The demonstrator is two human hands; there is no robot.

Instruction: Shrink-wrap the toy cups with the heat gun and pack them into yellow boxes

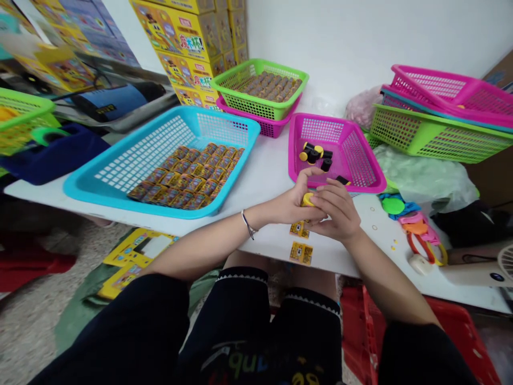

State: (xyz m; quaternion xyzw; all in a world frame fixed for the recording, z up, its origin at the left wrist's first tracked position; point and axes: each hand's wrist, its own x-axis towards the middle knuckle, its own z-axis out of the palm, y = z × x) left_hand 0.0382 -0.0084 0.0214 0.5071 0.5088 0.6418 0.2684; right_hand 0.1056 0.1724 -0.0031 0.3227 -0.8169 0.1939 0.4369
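Observation:
Both hands meet over the table's front edge, around a small cylinder with a yellow end (308, 200). My left hand (294, 206) is closed round it, and my right hand (336, 209) presses on it with curled fingers; most of its body is hidden. Just below the hands, printed yellow labels (301, 253) lie on the white table, one partly covered by the fingers. Behind them, a pink basket (363, 155) holds several black cylinders (326, 164), some with yellow ends. Left of the hands, a blue basket (100, 200) carries rows of label-wrapped cylinders (194, 184).
A green basket (262, 111) of wrapped cylinders is stacked on a pink one at the back. Yellow printed boxes (180, 37) stand by the wall. More baskets (425, 136) are piled at right, above plastic bags (425, 174). Coloured tape rings (420, 246) and a small fan (505, 263) sit at right.

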